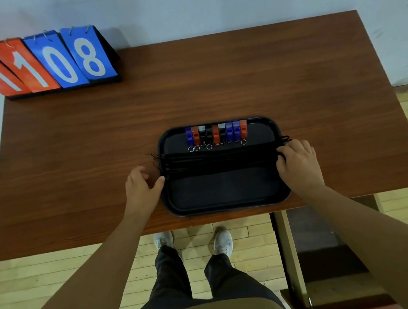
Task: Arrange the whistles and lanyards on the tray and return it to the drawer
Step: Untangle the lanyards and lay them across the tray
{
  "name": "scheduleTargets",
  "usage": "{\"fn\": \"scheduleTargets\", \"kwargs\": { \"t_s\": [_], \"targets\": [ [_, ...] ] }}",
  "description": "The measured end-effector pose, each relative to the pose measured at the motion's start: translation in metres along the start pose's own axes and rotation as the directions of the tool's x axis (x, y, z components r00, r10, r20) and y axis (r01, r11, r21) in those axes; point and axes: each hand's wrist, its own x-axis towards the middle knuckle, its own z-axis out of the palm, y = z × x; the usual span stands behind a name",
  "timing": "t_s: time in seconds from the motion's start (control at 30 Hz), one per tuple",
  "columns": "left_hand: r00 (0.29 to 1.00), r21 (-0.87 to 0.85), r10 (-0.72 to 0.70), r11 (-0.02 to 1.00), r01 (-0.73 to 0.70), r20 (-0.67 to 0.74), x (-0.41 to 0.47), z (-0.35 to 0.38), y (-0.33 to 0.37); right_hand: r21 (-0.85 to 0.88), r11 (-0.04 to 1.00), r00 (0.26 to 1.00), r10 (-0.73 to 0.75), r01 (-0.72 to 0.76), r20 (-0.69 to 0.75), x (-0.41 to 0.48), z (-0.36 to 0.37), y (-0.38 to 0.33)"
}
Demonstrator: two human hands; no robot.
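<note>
Whistles (217,133) in blue, orange and black are lined up side by side along the far edge of the black tray (223,190), key rings pointing near. The black lanyards (218,159) are laid in a bundle across the middle of the tray, their ends spilling over the left and right rims towards the worktop (190,92). The tray is set close to the near edge of the worktop, right of centre. The left hand (141,186) is held just beside the left rim, its fingers loosely curled and holding nothing, the thumb stretched toward the rim; contact cannot be confirmed. The right hand (298,164) is laid at the right rim over the lanyard ends, its fingers bent, and whether cord or rim is pinched cannot be told. The arranging is judged nearly done, with the carry to the drawer not yet made; the drawer itself cannot be picked out with certainty. Risk is judged to lie in the overhanging ends: if the tray is lifted with them loose, cords could be snagged on the worktop edge or trapped in the drawer, and the bundle dragged askew. The unsecured whistles could also be sent sliding out of their row by a tilted lift.
</note>
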Motion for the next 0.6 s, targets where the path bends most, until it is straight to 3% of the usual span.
{"fn": "scheduleTargets", "kwargs": {
  "t_s": [0.2,0.33,0.47,0.6],
  "targets": [
    [0.976,-0.138,-0.218,0.966,0.218,0.011,-0.019,-0.002,0.005,0.128,0.985,0.989,0.102,-0.115,0.107,0.039,-0.016,-0.011],
    [0.93,-0.172,-0.344,0.916,0.362,0.127,-0.024,0.009,0.0,0.176,0.97,0.968,0.126,-0.166,0.218,0.073,-0.017,-0.019],
    [0.861,-0.278,-0.382,0.833,0.478,0.336,-0.028,0.016,-0.001,0.219,0.949,0.922,0.135,-0.226,0.363,0.089,-0.008,-0.026],
    [0.876,-0.357,-0.368,0.809,0.467,0.313,-0.03,0.02,-0.003,0.223,0.945,0.93,0.156,-0.238,0.333,0.087,-0.004,-0.023]
  ]
}}
